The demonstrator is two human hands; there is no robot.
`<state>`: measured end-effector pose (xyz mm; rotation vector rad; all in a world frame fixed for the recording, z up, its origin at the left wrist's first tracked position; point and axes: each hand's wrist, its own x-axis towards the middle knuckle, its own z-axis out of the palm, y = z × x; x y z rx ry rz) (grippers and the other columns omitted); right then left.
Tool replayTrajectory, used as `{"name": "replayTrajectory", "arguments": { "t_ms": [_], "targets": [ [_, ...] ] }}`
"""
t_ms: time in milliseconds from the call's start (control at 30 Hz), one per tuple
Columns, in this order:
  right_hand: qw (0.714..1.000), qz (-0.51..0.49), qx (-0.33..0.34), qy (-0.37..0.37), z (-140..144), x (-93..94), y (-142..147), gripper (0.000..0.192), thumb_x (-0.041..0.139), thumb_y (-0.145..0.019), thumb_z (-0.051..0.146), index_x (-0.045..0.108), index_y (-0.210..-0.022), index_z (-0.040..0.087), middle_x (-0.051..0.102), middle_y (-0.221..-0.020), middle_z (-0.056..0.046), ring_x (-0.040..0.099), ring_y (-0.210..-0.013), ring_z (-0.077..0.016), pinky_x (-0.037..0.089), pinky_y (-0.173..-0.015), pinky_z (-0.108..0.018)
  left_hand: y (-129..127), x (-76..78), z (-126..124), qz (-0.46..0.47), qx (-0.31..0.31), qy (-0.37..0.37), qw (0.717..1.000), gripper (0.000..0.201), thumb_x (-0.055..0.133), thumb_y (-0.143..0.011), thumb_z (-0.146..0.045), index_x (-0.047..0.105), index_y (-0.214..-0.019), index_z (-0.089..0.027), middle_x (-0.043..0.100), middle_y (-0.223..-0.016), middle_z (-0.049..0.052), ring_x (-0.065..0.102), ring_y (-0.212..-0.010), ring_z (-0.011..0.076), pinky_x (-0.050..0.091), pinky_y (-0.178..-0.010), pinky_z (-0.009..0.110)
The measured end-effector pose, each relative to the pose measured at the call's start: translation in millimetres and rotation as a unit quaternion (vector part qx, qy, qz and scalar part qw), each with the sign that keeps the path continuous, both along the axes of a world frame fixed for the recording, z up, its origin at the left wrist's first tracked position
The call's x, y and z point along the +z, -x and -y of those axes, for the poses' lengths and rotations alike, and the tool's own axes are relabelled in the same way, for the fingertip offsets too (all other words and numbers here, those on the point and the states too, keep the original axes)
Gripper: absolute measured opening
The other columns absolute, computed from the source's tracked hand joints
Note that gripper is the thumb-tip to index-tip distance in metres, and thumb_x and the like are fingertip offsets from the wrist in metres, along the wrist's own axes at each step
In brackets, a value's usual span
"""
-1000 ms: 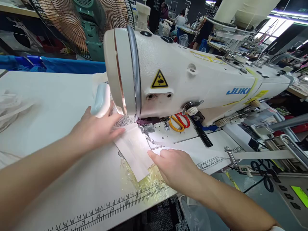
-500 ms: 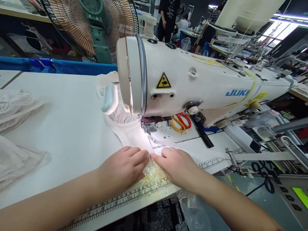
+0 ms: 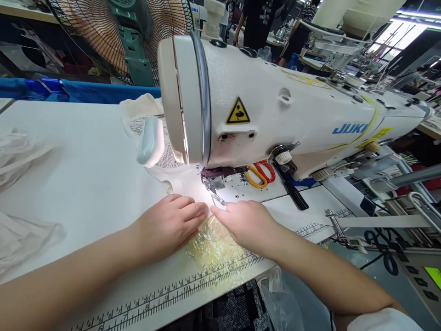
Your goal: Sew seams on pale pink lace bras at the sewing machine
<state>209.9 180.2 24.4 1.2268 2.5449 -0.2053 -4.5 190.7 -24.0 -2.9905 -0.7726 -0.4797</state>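
A white lace garment piece (image 3: 168,158) lies under the head of the sewing machine (image 3: 251,105), its near end running to my fingers. My left hand (image 3: 172,223) is closed on that near edge, fingers pressed together. Just right of it, my right hand (image 3: 246,225) pinches the same edge close to the presser foot (image 3: 212,181). A narrow pale elastic strip (image 3: 217,198) runs from the foot toward my right hand. Hidden under my fingers is the exact grip on the cloth.
Yellow-handled and red-handled scissors (image 3: 260,174) and a black-handled tool (image 3: 296,195) rest right of the needle. More white lace pieces (image 3: 20,156) lie at the left. A printed ruler (image 3: 165,299) lines the front edge. A large fan (image 3: 132,41) stands behind.
The cloth has fed away from me beneath the machine head, bunching at its left edge. Both my hands have moved forward with it, nearer the presser foot.
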Motion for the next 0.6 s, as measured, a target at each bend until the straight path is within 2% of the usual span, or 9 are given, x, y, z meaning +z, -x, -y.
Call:
{"name": "replayTrajectory", "arguments": {
  "t_ms": [300,467,600],
  "targets": [
    [0.996,0.079,-0.036,0.030,-12.0,5.8,18.3,0.070,0.054,-0.078,0.010,0.036,-0.145,0.018,0.070,-0.073,-0.006,0.065,-0.064,-0.0214,0.037,-0.047,-0.026,6.2,0.1,-18.7,-0.007,-0.013,-0.052,0.999,0.036,0.033,-0.095,-0.015,0.068,-0.105,-0.021,0.071,-0.112,0.006,0.059,-0.086,0.0234,0.046,-0.078,0.041],
    [0.993,0.106,-0.037,0.046,-12.9,8.7,28.9,0.086,0.061,-0.071,0.009,0.024,-0.150,0.010,0.071,-0.072,-0.009,0.063,-0.058,-0.0200,0.041,-0.048,-0.027,11.0,0.7,-28.4,-0.037,0.008,-0.013,0.999,0.042,0.032,-0.093,-0.012,0.067,-0.111,-0.025,0.069,-0.116,0.006,0.060,-0.090,0.0231,0.044,-0.086,0.042],
    [0.993,0.100,-0.037,0.046,-13.4,6.3,36.9,0.088,0.062,-0.070,0.011,0.023,-0.149,0.003,0.070,-0.067,-0.010,0.062,-0.055,-0.0208,0.042,-0.047,-0.029,15.0,2.1,-36.1,-0.076,0.033,0.009,0.997,0.045,0.031,-0.093,-0.011,0.065,-0.117,-0.028,0.068,-0.118,0.004,0.061,-0.095,0.0223,0.043,-0.091,0.041]
  ]
}}
